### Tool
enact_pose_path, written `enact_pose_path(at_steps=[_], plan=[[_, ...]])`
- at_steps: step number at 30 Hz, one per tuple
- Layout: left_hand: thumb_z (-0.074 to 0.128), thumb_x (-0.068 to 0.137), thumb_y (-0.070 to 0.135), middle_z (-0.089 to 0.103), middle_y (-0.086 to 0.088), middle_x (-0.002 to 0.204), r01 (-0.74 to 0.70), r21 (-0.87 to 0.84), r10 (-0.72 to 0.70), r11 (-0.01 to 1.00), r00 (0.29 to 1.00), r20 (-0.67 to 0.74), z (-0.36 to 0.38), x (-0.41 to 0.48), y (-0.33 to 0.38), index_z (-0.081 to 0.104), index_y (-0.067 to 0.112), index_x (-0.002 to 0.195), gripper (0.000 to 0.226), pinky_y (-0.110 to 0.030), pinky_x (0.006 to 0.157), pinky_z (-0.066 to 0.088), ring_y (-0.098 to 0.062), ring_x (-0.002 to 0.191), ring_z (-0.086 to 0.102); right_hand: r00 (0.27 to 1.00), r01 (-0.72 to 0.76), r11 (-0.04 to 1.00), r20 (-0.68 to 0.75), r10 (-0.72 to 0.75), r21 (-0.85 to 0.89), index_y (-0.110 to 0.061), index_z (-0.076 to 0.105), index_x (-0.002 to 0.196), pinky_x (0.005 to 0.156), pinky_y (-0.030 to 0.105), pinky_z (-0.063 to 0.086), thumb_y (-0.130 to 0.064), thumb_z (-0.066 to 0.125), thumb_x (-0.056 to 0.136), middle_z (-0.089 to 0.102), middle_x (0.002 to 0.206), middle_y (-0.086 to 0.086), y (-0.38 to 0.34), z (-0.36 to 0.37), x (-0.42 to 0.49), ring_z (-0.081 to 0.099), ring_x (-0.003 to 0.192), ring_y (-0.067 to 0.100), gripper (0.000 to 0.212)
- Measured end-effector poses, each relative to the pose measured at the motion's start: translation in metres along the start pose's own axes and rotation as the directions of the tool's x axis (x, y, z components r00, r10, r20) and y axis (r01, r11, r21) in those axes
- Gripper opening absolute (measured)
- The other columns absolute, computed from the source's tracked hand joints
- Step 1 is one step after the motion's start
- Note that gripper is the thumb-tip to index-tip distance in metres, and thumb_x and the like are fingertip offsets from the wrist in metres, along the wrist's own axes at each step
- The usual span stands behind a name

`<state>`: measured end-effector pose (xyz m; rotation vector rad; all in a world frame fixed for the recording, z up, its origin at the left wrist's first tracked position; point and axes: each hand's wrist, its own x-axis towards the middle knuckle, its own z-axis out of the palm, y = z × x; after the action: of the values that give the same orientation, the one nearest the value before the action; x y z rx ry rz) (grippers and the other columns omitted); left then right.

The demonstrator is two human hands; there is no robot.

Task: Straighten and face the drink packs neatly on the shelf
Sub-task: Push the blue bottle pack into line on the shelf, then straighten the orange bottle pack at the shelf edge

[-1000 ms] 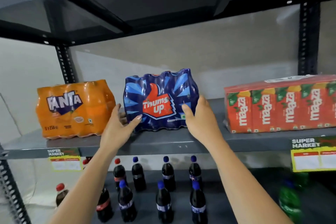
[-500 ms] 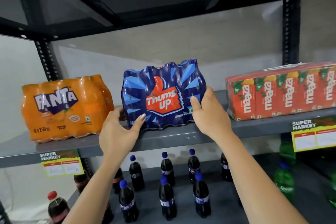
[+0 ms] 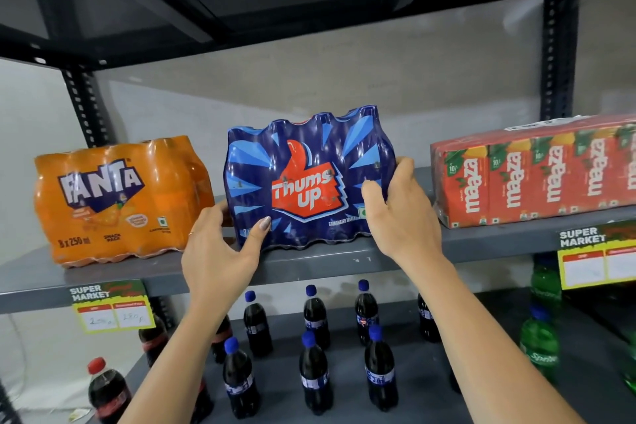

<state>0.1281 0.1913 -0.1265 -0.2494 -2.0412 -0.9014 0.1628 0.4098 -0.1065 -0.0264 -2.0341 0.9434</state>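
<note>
Centre of frame: the dark-blue shrink-wrapped Thums Up bottle pack (image 3: pixel 309 179) stands upright on the grey metal shelf (image 3: pixel 344 262), its base at the front edge. The printed face points toward you: red thumbs-up emblem with white lettering, light-blue rays around it. The film is glossy and moulds over the bottle caps into a scalloped top line. The pack looks slightly turned, its right end higher in frame.

Your left hand (image 3: pixel 220 251) grips the lower left corner, thumb flat on the front face, fingers hidden behind the side. Your right hand (image 3: pixel 402 213) clasps the right edge at mid-height, thumb on the front, fingers wrapped round the side. Both grips are closed on the pack.

Left of frame: the orange shrink-wrapped Fanta bottle pack (image 3: pixel 120 200), logo forward, just beside your left hand, on the same shelf. Right of frame: the red Maaza juice carton pack (image 3: pixel 533 175), apart from the blue pack, angled back toward the right edge.

Lower frame: dark cola bottles with blue caps (image 3: pixel 313 313) on the shelf below.
</note>
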Motion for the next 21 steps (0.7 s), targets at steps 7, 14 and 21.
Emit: enact_pose_path(at_steps=[7, 14, 21], plan=[[0.046, 0.081, 0.058, 0.048, 0.0, 0.138, -0.075, -0.041, 0.079, 0.996, 0.989, 0.121, -0.01, 0.0, -0.001, 0.043, 0.015, 0.138, 0.072, -0.022, 0.08, 0.042, -0.003, 0.109, 0.044, 0.993, -0.011, 1.0, -0.116, 0.013, 0.014, -0.017, 0.045, 0.107, 0.064, 0.029, 0.047, -0.042, 0.05, 0.091, 0.058, 0.103, -0.003, 0.003, 0.003, -0.006, 0.059, 0.094, 0.017, 0.03], [0.054, 0.096, 0.023, 0.05, 0.009, 0.12, -0.23, -0.178, 0.19, 0.957, 0.958, -0.214, -0.078, 0.012, -0.046, 0.056, 0.024, 0.124, 0.028, -0.01, 0.085, 0.045, 0.007, 0.109, 0.05, 0.813, 0.344, 0.938, -0.514, -0.274, 0.044, 0.0, 0.061, 0.118, 0.09, 0.021, 0.039, -0.016, 0.054, 0.089, 0.062, 0.112, 0.014, -0.041, 0.019, -0.041, 0.051, 0.104, 0.02, 0.034], [0.044, 0.099, 0.037, 0.021, -0.016, 0.159, 0.243, 0.024, -0.233, 0.97, 0.949, -0.214, -0.126, 0.071, -0.143, 0.021, 0.007, 0.151, 0.065, -0.041, 0.119, 0.015, -0.029, 0.147, 0.019, 0.881, 0.459, 0.82, -0.053, -0.471, 0.342, -0.008, 0.05, 0.133, 0.086, 0.041, 0.052, -0.019, 0.056, 0.087, 0.055, 0.124, 0.009, -0.167, 0.137, -0.062, 0.052, 0.11, 0.02, 0.047]])
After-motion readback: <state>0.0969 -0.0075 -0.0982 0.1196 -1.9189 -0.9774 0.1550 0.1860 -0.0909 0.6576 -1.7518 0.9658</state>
